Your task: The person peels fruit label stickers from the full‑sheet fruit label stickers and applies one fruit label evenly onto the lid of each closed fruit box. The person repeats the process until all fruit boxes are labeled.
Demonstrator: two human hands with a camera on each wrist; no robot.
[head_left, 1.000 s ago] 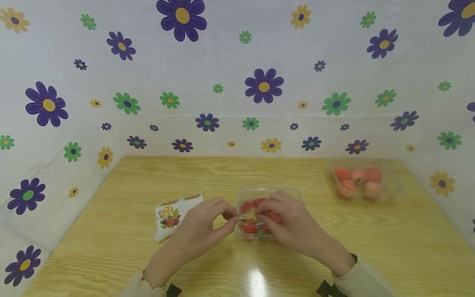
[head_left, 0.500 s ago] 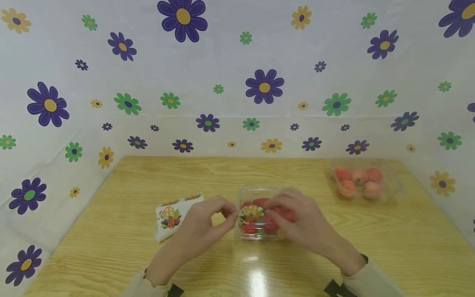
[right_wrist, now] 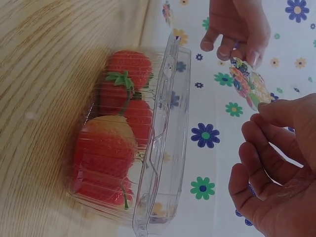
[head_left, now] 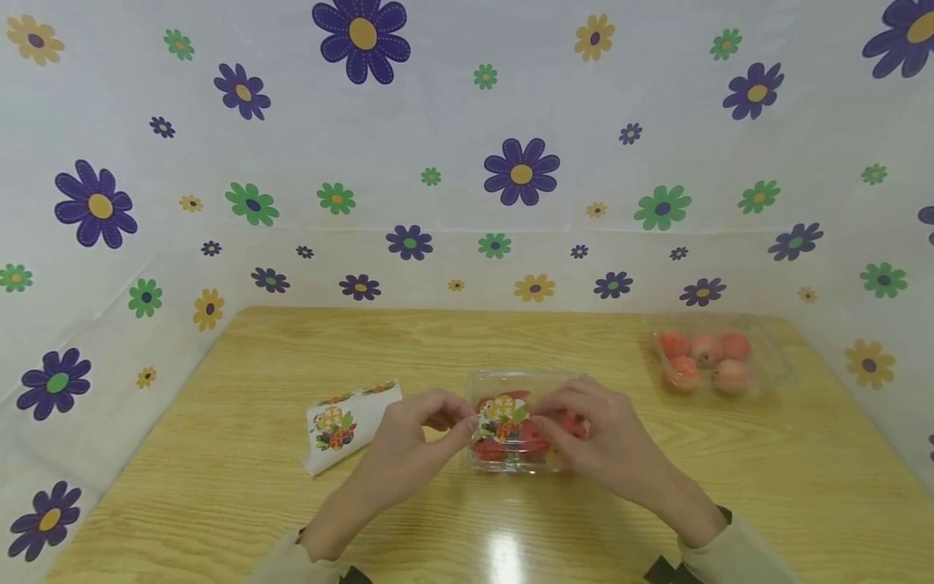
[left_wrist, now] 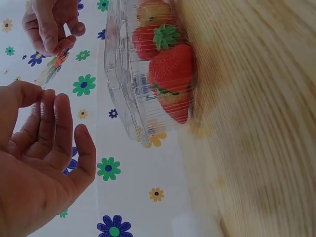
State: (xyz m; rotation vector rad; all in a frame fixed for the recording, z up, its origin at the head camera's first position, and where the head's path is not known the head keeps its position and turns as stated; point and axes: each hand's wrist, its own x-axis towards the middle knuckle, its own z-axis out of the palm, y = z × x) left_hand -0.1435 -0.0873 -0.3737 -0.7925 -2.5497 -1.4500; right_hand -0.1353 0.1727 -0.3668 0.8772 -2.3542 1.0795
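A round fruit-print sticker (head_left: 503,416) is stretched between my two hands above the closed clear plastic box (head_left: 525,467). My left hand (head_left: 422,442) pinches the sticker's left edge between thumb and forefinger. On the opposite edge, my right hand (head_left: 606,434) pinches it the same way, with the other fingers loosely bent. In the right wrist view the sticker (right_wrist: 251,83) is apart from the lid. Red strawberries (left_wrist: 170,68) with green leaves lie inside the box, along with a yellowish-red fruit (right_wrist: 104,148). From the head view, my right hand covers part of the box's right side.
Left of the box lies a folded white sticker sheet (head_left: 370,415) printed with the same fruit design. A clear plastic box (head_left: 769,357) holding several reddish apples (head_left: 705,349) stands at the table's back right. A flowered cloth (head_left: 438,113) surrounds the wooden table (head_left: 409,341).
My right hand has moved rightward, and the sticker has gone from bunched to spread flat between the fingers. My left hand has shifted slightly right. Both boxes stay put.
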